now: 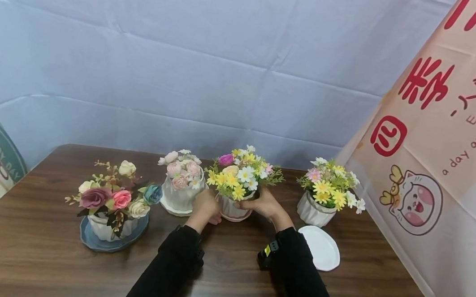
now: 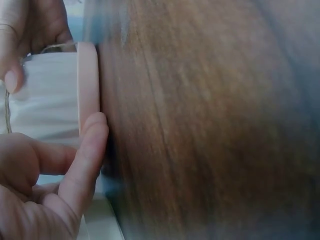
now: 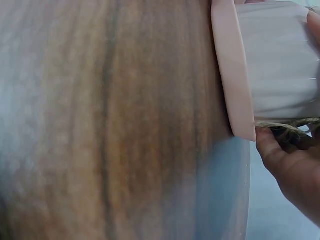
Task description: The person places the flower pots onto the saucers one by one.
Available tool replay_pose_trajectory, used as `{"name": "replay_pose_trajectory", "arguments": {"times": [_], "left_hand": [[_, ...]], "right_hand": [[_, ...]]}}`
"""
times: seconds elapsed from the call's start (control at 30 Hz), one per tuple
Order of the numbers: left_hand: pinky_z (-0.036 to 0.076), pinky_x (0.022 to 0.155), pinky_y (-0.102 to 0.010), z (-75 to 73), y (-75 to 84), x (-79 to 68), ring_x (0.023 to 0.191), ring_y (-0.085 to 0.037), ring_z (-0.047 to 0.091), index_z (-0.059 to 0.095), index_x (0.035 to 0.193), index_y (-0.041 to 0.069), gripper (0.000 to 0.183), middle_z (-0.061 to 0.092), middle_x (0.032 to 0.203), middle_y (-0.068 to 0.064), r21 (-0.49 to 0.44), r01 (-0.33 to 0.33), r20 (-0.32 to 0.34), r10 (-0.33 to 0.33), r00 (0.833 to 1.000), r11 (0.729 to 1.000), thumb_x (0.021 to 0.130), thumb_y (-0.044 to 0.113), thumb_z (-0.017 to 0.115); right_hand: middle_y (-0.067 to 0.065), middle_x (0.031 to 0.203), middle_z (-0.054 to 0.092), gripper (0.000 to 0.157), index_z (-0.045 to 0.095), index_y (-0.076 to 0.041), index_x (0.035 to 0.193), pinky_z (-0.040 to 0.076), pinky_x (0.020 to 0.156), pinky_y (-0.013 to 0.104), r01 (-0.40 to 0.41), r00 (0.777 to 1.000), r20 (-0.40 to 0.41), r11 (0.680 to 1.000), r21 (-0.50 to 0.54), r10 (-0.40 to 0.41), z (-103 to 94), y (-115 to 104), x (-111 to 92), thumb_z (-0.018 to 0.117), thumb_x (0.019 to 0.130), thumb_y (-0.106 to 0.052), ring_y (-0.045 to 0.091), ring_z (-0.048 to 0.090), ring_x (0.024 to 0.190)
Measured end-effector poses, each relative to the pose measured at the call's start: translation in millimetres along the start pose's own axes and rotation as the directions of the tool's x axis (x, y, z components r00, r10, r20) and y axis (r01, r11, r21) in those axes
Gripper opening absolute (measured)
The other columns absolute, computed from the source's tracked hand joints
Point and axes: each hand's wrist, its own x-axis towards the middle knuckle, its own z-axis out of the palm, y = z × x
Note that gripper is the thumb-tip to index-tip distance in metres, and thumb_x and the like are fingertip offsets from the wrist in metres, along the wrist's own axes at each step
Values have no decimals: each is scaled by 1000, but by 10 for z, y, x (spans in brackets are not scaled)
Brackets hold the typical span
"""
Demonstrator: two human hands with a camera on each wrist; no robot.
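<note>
In the head view, a white ribbed flower pot [image 1: 231,207] with yellow, white and magenta flowers stands on a pink saucer [image 1: 236,219] at the middle of the table. My right hand [image 1: 264,204] grips this pot from its right side, thumb across the front. In the left wrist view, my left hand [image 2: 55,185] pinches the edge of the pink saucer, one fingertip on its rim and another digit beside the pot wall. Twine shows by the right fingers in the right wrist view. Some fingers of both hands are hidden behind the pot.
Left of the hands stands a pot of pale pink flowers [image 1: 181,195] on a white saucer. Farther left, a pot of roses [image 1: 110,227] sits on a blue saucer [image 1: 95,245]. At right are another yellow-flowered pot [image 1: 315,210] and a bare white saucer [image 1: 321,249].
</note>
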Motion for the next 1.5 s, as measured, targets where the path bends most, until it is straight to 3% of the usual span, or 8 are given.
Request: {"name": "replay_pose_trajectory", "arguments": {"times": [0.17, 0.4, 0.73, 0.9, 1.07, 1.23, 1.3, 1.5], "left_hand": [[50, 40, -30, 1, -1, -8, 41, -21, 60, 61, 80, -5, 27, 58, 47, -9, 10, 2, 9, -2, 1000, 1000, 94, 12, 46], [51, 40, -32, 22, 11, -2, 43, -23, 60, 59, 88, -5, 22, 57, 48, -10, -61, 25, 3, -25, 1000, 998, 95, 10, 44], [49, 38, -28, 49, 13, -43, 38, -19, 58, 59, 71, -2, 32, 57, 45, -7, 3, -25, -47, 25, 999, 1000, 95, 15, 47], [48, 37, -27, 53, 14, -63, 39, -20, 58, 60, 70, -2, 34, 56, 44, -7, 21, -41, -52, 42, 998, 999, 96, 17, 47], [48, 39, -26, 21, 16, -75, 37, -18, 57, 57, 73, -1, 26, 56, 43, -7, 74, -103, -58, 107, 993, 992, 93, 13, 50], [48, 52, -30, -24, 45, -104, 53, -22, 58, 57, 66, 3, 10, 59, 58, -10, 248, -211, -25, 224, 974, 945, 75, 4, 62], [48, 57, -34, -39, 60, -132, 63, -25, 57, 58, 65, 3, 7, 60, 69, -13, 284, -218, 0, 227, 974, 934, 67, 3, 64], [48, 60, -37, -100, 63, -257, 67, -23, 55, 57, 71, 3, 10, 61, 77, -12, 320, -264, 82, 251, 965, 910, 70, 7, 66]], "right_hand": [[18, 148, 22, 101, 16, -5, 147, 26, 105, 45, -16, 1000, -3, 1000, -7, 16, 2, 5, -15, 80, 69, -9, 32, 25, 132], [15, 148, 22, 101, 15, -7, 148, 27, 105, 43, 15, 1000, 3, 1000, 0, -15, -22, 21, -1, 79, 70, -7, 30, 27, 132], [15, 150, 17, 104, 11, -8, 149, 27, 104, 42, 3, 1000, -7, 1000, 30, -3, -24, 57, 28, 79, 71, -8, 28, 23, 133], [20, 151, 9, 108, 5, -2, 148, 25, 105, 46, -36, 999, -32, 999, 13, 37, -17, 75, -11, 80, 72, -14, 32, 15, 136], [19, 147, 25, 99, 12, -4, 148, 34, 101, 44, -29, 999, -14, 999, 44, 29, 17, 76, -33, 78, 75, -16, 32, 31, 130], [16, 138, 41, 90, 25, -6, 145, 37, 98, 43, -6, 999, -41, 996, -91, 2, 60, -17, -72, 78, 75, -25, 29, 41, 124], [17, 136, 43, 88, 29, -5, 144, 38, 97, 43, -25, 998, -60, 985, -170, 15, 75, -54, -91, 77, 76, -31, 30, 41, 123], [23, 133, 44, 83, 33, 1, 141, 42, 91, 47, -117, 992, -79, 927, -356, 94, 106, -149, -186, 68, 81, -44, 36, 44, 119]]}}
